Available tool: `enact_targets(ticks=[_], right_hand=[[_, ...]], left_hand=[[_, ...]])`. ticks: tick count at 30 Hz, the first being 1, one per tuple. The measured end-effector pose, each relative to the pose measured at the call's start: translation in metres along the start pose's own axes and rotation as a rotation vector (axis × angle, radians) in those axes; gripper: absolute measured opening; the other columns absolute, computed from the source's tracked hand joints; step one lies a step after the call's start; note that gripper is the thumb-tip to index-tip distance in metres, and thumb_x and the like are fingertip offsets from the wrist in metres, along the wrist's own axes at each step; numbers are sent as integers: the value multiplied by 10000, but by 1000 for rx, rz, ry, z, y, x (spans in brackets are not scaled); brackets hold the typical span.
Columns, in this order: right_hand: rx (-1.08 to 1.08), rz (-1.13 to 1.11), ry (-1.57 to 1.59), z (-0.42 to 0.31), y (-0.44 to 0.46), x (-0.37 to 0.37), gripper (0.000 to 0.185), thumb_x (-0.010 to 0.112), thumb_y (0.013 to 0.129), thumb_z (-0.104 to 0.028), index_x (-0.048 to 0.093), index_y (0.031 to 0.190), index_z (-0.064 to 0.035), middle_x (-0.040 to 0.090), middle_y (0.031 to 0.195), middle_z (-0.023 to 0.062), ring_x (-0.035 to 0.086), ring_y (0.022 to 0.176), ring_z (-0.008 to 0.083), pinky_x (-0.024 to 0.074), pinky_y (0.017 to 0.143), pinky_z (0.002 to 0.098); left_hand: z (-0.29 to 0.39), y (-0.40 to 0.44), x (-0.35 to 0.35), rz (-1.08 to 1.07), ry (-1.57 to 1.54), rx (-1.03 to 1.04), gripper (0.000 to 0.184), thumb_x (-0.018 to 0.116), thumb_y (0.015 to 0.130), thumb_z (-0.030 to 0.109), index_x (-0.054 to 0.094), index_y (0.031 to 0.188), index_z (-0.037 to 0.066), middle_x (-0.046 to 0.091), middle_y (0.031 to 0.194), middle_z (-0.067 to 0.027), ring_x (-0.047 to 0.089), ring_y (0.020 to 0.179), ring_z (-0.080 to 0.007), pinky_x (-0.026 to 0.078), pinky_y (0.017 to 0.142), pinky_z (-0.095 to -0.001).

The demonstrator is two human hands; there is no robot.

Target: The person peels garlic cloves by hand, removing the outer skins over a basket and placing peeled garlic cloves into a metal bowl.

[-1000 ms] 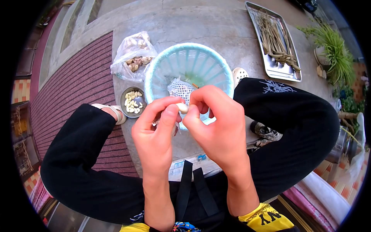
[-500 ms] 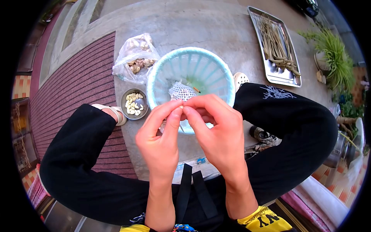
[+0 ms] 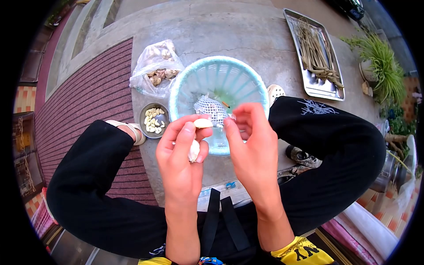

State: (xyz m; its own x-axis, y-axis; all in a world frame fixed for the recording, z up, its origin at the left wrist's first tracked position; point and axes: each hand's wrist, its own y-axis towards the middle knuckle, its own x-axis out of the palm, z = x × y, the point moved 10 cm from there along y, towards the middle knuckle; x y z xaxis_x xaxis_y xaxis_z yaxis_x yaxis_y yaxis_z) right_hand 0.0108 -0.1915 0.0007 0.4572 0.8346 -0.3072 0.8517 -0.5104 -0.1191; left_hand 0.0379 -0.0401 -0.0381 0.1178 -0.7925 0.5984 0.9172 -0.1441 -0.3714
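Note:
My left hand point(image 3: 183, 154) pinches a pale garlic clove point(image 3: 203, 123) between thumb and forefinger. Its lower fingers curl round a second white piece of garlic point(image 3: 194, 151). Just to the right, my right hand point(image 3: 251, 145) is apart from the clove, thumb and forefinger drawn close together; whatever lies between their tips is too small to make out. Both hands are over the near rim of a light blue plastic basket point(image 3: 180, 73). Inside it lie white foam netting point(image 3: 210, 108) and a small orange-brown bit. A metal bowl point(image 3: 142, 121) on the left holds several peeled cloves point(image 3: 152, 112).
A clear plastic bag point(image 3: 143, 81) with garlic bulbs point(image 3: 160, 76) stands behind the bowl. At the back right, a metal tray point(image 3: 316, 84) holds dried stalks point(image 3: 316, 48). A potted plant point(image 3: 384, 62) is beyond it. My legs flank the basket; a ribbed mat point(image 3: 97, 101) lies left.
My hands were together at the fingertips; now they are apart, the right having moved slightly right. The clove in my left hand and the garlic below it have come into view.

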Motion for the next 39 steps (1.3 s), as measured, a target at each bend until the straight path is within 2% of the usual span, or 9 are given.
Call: enact_targets(ticks=[1, 4, 7, 11, 19, 23, 29, 36, 39], right_hand=[[-157, 27, -88, -11, 0, -2, 168, 579, 858, -4, 558, 1023, 23, 631, 883, 185, 653, 752, 248, 506, 638, 337], [-199, -72, -49, -14, 0, 2, 218, 596, 836, 3, 588, 1054, 16, 621, 900, 169, 644, 771, 216, 510, 657, 323], [-112, -230, 205, -25, -4, 16, 202, 607, 825, 15, 608, 1027, 17, 607, 908, 139, 631, 767, 183, 506, 663, 297], [-122, -319, 218, -21, -6, 24, 207, 621, 821, 23, 605, 1028, 20, 598, 912, 104, 625, 756, 150, 505, 666, 271], [280, -413, 681, -6, -11, 29, 162, 653, 863, -28, 602, 1001, 40, 649, 900, 67, 619, 827, 118, 507, 756, 246], [269, -360, 534, 4, -8, 25, 128, 600, 890, -40, 589, 989, 42, 644, 859, 65, 631, 834, 122, 506, 744, 251], [-14, -352, 408, -20, -7, 29, 211, 573, 875, -4, 579, 1080, 43, 590, 1049, 124, 634, 803, 155, 513, 774, 275], [52, -436, 561, -19, -11, 32, 165, 576, 861, 49, 568, 1026, 41, 601, 987, 95, 629, 793, 136, 514, 702, 256], [109, -441, 544, -17, -12, 33, 164, 585, 876, 43, 577, 1040, 40, 595, 1007, 60, 578, 892, 107, 490, 796, 254]], left_hand=[[-4, 1, -2, 2, -81, -35, 199, 537, 950, 99, 582, 1078, -46, 651, 1020, -144, 637, 842, -130, 392, 503, -204], [-6, 1, -3, 25, -95, -54, 202, 548, 950, 113, 584, 1079, -39, 653, 992, -133, 634, 827, -129, 392, 505, -205], [-6, 0, -2, 16, -44, -53, 204, 529, 963, 137, 569, 1086, -21, 627, 991, -109, 557, 774, -82, 390, 508, -185], [-1, -2, 3, -37, 53, -18, 196, 540, 960, 147, 582, 1074, -7, 622, 953, -82, 546, 768, -76, 381, 518, -189], [6, -2, 1, -1, 69, 27, 174, 577, 942, 149, 615, 1002, -10, 619, 831, -48, 531, 671, -59, 377, 519, -206], [3, -2, -3, 34, 16, 3, 151, 579, 941, 154, 599, 971, 7, 612, 816, -38, 528, 668, -56, 383, 522, -209], [6, -3, -3, 31, 60, 29, 161, 582, 942, 164, 599, 980, 8, 611, 827, -36, 528, 677, -62, 380, 523, -211], [3, -2, 0, -19, -40, -24, 175, 571, 948, 162, 597, 997, -3, 597, 824, -37, 525, 695, -66, 375, 522, -211], [3, -1, 2, -54, -60, -21, 180, 566, 951, 161, 597, 1004, -8, 595, 822, -41, 523, 698, -67, 372, 520, -211]])
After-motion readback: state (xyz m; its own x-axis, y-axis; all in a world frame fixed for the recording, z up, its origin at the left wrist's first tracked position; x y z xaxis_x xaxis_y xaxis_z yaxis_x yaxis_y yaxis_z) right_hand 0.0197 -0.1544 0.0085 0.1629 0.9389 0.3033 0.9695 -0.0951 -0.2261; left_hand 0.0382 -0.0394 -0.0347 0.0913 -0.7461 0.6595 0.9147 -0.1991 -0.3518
